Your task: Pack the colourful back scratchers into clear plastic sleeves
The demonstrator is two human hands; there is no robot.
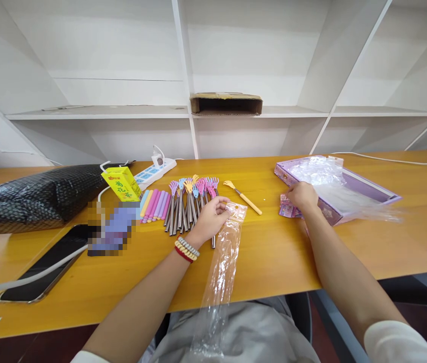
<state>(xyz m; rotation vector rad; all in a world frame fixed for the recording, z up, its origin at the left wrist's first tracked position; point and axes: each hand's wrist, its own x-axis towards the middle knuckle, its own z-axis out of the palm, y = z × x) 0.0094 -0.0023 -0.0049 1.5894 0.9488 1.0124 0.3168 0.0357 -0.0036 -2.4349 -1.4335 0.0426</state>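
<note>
Orange desk (270, 267), purple box (327, 213) far right, long clear bag (226, 252) draped over the near edge. Scratchers (189, 200) lie in a pile left of center, left hand (209, 220) next to them, fingers clamped on the bag's top. Right hand (304, 196) is at the cards (288, 208) by the box, can't tell if its fingers are gripping.
</note>
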